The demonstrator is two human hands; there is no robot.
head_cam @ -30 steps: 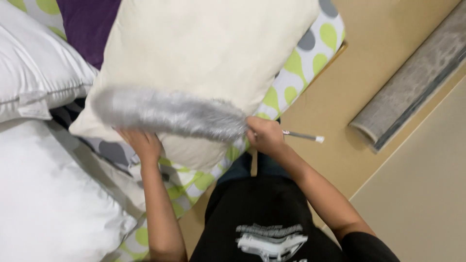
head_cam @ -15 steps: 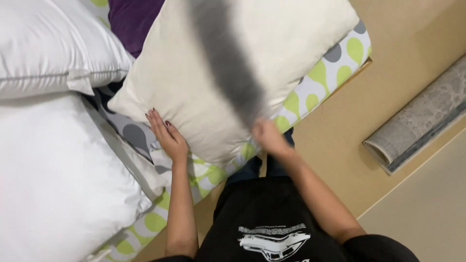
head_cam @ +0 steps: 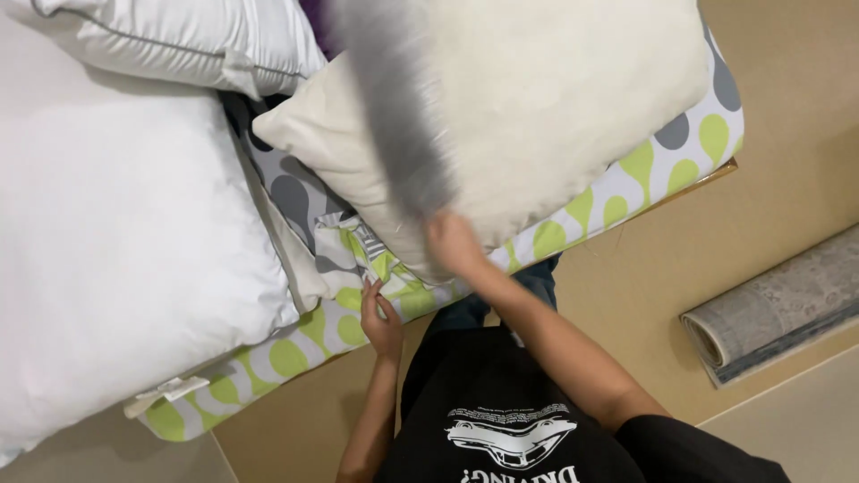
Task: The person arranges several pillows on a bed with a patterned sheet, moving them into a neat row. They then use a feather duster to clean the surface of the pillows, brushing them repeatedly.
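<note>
- Head view, looking straight down. I read the right hand as closed around the near end of a grey feathery duster; the hand is motion-blurred, so single fingers cannot be told apart.
- The duster runs from that hand up toward the top edge of the view, a smeared grey band lying across the left part of a cream pillow (whether it touches the fabric, I cannot tell).
- The cream pillow sits tilted on a sheet with green and grey blobs, one corner pointing left toward a big white pillow.
- Left hand: fingers loosely curled, tips resting at the bunched edge of the patterned sheet just below the cream pillow's lower corner. I see nothing gripped in it.
- Second white pillow with dark piping lies at the top left, above the big one.
- The person wears a black shirt with a white print.
- Tan floor to the right; a rolled grey rug lies on it, well apart from the bed.
</note>
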